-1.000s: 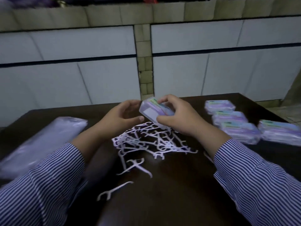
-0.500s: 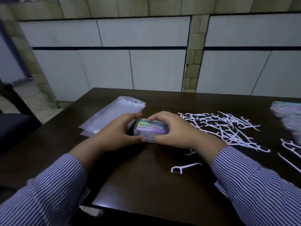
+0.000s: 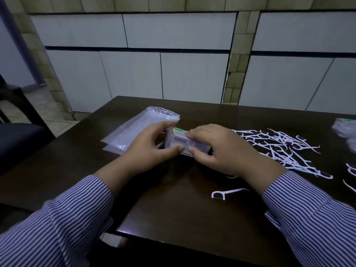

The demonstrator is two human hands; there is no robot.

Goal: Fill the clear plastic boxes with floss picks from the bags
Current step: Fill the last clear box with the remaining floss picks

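Both hands hold one clear plastic box [image 3: 178, 142] with a green and purple label, low over the dark table [image 3: 173, 209]. My left hand [image 3: 150, 149] grips its left end between thumb and fingers. My right hand [image 3: 217, 149] grips its right side, fingers over the top and thumb at the front. A heap of white floss picks [image 3: 277, 147] lies to the right of my right hand. One loose floss pick [image 3: 225, 193] lies near my right wrist. Flat clear bags [image 3: 134, 130] lie behind my left hand.
Filled boxes [image 3: 344, 128] sit at the table's right edge, partly cut off. A few more picks [image 3: 350, 176] lie at the far right. A dark chair [image 3: 17, 135] stands left of the table. A panelled wall rises behind the table.
The view swung left, so the picks and filled boxes shifted right. Both hands carried the box left from above the heap and lowered it in front of the bags.
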